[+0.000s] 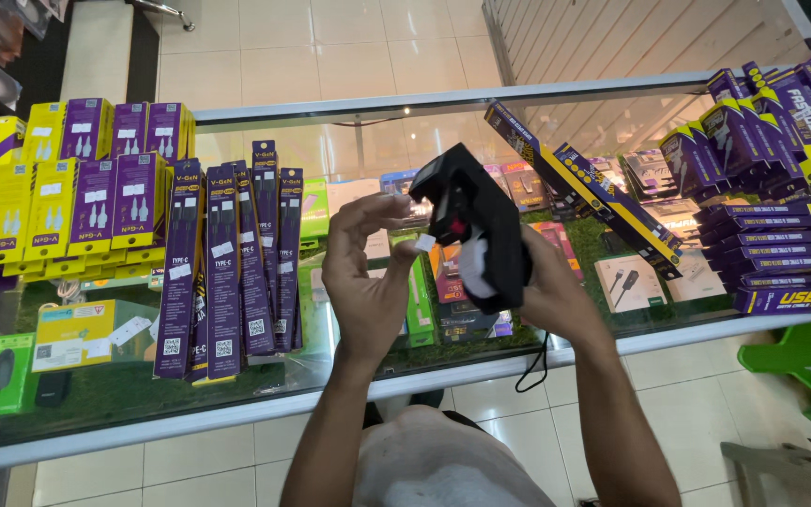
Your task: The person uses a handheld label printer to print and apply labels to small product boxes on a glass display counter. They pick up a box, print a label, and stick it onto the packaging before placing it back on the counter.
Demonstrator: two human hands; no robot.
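Both forearms rise from the bottom centre of the frame toward the middle. The left hand (368, 272) is held palm toward the camera, fingers curled and partly open; its thumb and fingertips pinch a small white label tab (424, 242) at the side of the device. The right hand (546, 286) is closed around the back of a black price-label gun (469, 221), with the fingers hidden behind the body, so only the heel of the hand and the wrist are visible.

The label gun sits at centre frame, raised above the counter and tilted to the left. Its casing is matte black hard plastic, angular in shape, with a small red part near the middle and a white roll of labels (474, 268) low on its front. A thin black wrist cord (535, 361) hangs from it below the right wrist.

Beneath the hands lies a glass display counter (237, 408) with a white metal frame and green matting inside, holding small boxed accessories. On the glass at left stand long, narrow purple cable boxes (227, 268), glossy cardboard, and behind them yellow-and-purple boxes (77, 183). At right, more purple boxes (781, 253) are stacked flat. Beyond the counter is a cream tiled floor (330, 42).
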